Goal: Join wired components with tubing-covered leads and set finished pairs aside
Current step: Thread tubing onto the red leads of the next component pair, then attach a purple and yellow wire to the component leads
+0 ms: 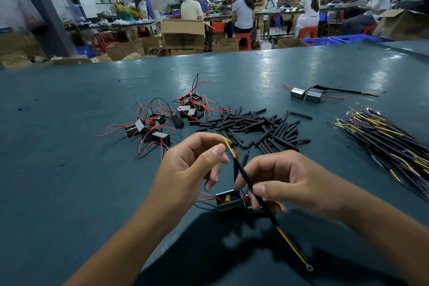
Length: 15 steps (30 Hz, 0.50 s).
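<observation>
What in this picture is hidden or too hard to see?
Head view only:
- Whether the wire tips are joined: they meet between the left hand and right hand, too small to tell.
- Second black component: mostly behind right-hand fingers.
- Bundle of sleeved leads: cut off by the right edge.
- Distant workers: blurred.

The surface is dull teal. Black tubing pieces lie heaped. The small components are black with red wires. The lead bundle mixes black, yellow and purple. The held lead is black-sleeved with yellow ends.
</observation>
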Available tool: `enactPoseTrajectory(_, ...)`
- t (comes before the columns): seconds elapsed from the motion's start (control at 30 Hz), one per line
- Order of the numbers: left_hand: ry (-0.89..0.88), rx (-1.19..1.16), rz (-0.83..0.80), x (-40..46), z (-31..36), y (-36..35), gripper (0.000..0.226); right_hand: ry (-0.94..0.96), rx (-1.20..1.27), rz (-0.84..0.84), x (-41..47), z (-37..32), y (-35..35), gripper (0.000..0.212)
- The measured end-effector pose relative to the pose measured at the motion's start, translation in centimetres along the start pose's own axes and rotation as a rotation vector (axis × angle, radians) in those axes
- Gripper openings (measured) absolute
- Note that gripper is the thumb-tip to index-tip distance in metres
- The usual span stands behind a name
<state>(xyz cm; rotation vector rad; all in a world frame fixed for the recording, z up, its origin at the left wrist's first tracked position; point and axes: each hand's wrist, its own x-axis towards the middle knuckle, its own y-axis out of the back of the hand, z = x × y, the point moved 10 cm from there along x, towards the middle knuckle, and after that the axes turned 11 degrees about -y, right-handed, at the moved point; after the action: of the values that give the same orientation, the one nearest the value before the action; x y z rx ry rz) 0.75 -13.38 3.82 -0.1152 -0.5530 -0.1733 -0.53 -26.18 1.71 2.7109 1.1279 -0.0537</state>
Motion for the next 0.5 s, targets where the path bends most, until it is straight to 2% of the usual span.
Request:
enactPoseTrajectory(0.07,0.036,-0.03,-0.067,-0.2,-0.5,-0.6,0.025,-0.007,-0.02,-0.012,0.0,0.0,-0.2,0.021)
enactPoseTrajectory(0.2,0.034,-0.006,-0.106,-0.5,-0.2,-1.0,0.016,-0.006,-0.058,-0.001,0.1,0.0,-0.3,0.021)
enactPoseTrajectory(0.4,-0.122,0.354,-0.14,-0.1,1.3,-0.8,0.012,-0.014,0.026,0.109,0.5,0.3,0.8,0.022)
enactPoseTrajectory(0.5,-0.152,0.404,-0.147,-0.1,1.7,-1.0,0.014,-0.004,0.049,0.145,0.3,0.2,1.4,0.016)
